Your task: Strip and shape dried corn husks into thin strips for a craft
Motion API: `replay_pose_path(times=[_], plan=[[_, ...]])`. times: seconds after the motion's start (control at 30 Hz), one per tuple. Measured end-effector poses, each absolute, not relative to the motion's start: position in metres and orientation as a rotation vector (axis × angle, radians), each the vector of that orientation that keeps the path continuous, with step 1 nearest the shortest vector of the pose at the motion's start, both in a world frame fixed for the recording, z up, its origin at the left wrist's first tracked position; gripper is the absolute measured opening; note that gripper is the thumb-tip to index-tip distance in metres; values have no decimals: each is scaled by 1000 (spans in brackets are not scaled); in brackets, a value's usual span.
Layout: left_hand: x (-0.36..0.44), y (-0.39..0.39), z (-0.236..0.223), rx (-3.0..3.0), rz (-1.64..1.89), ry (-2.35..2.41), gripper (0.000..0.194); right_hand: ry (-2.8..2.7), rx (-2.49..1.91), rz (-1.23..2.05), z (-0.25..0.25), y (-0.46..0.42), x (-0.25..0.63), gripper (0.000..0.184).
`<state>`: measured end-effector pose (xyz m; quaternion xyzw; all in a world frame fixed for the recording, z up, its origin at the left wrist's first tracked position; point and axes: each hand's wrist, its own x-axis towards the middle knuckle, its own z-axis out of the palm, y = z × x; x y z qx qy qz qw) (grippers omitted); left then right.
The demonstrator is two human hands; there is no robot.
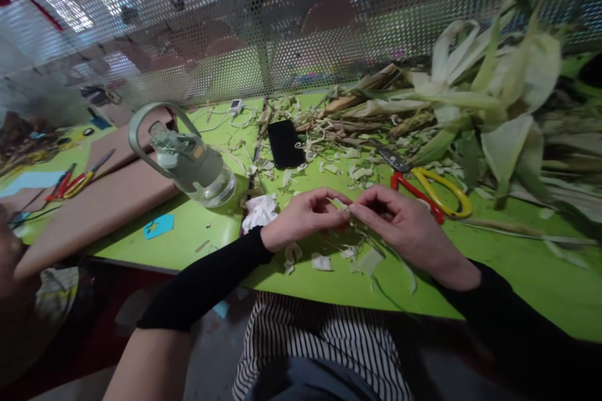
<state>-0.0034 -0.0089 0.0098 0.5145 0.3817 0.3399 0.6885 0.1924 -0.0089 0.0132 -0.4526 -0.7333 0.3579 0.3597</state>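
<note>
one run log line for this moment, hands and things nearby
left hand: pinching pale husk piece | right hand: pinching at same piece | nearby: red-and-yellow scissors, black phone, crumpled white tissue

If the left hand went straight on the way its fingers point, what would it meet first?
The left hand would probably meet the right hand first, just past the pale husk piece at its fingertips; exact depth is unclear.

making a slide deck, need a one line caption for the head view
Left hand and right hand pinch a small pale strip over a green table, scissors and phone nearby.
</note>
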Motion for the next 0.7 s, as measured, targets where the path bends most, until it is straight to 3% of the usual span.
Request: replay_pose_path(times=[0.23, 0.5, 0.6, 0.7], plan=[[1, -11, 7, 1095, 758, 858, 51, -1857, -1135, 1001, 13, -7, 193, 23], [8, -18, -5, 1230, 789, 950, 30, -1776, -1220, 981, 12, -7, 190, 30], [8, -17, -8, 1158, 755, 913, 31, -1794, -1186, 1025, 7, -2, 192, 31], [7, -12, -7, 948, 853, 821, 38, -1702, -1148, 863, 4, 0, 193, 27]])
